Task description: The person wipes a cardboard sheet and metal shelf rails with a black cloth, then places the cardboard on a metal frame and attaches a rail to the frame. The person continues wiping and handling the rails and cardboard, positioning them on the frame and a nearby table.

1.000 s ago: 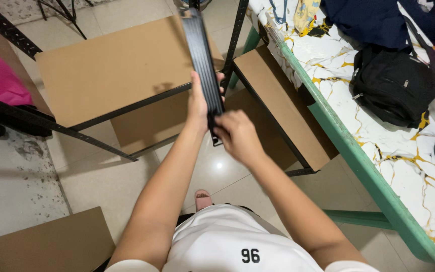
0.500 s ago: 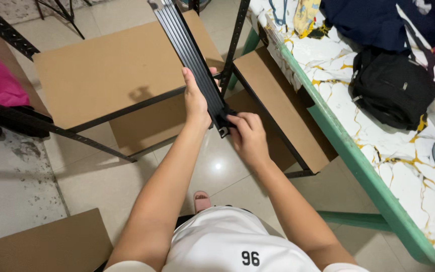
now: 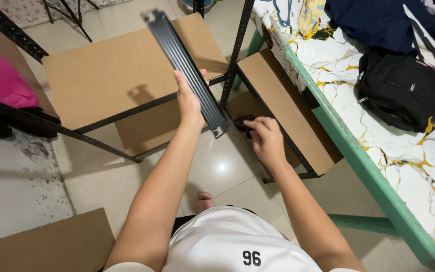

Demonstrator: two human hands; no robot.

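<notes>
My left hand (image 3: 189,98) grips a long black ribbed metal rail (image 3: 182,62) near its lower end, and the rail slants up and to the left over a brown shelf board (image 3: 101,75). My right hand (image 3: 264,138) has come off the rail and pinches a small black piece (image 3: 243,123) just right of the rail's lower tip. Both hands hover above the tiled floor, in front of a black metal shelf frame (image 3: 234,55).
A second brown board (image 3: 283,106) lies in the frame's right section. A green-edged marble-pattern table (image 3: 378,171) with a black bag (image 3: 404,88) and dark clothes runs along the right. Pink fabric (image 3: 1,80) sits at the left, and a cardboard sheet (image 3: 41,247) lies bottom left.
The rail has tilted and shifted left, held by my left hand alone. My right hand let go of the rail's end and now holds a small black piece beside it.
</notes>
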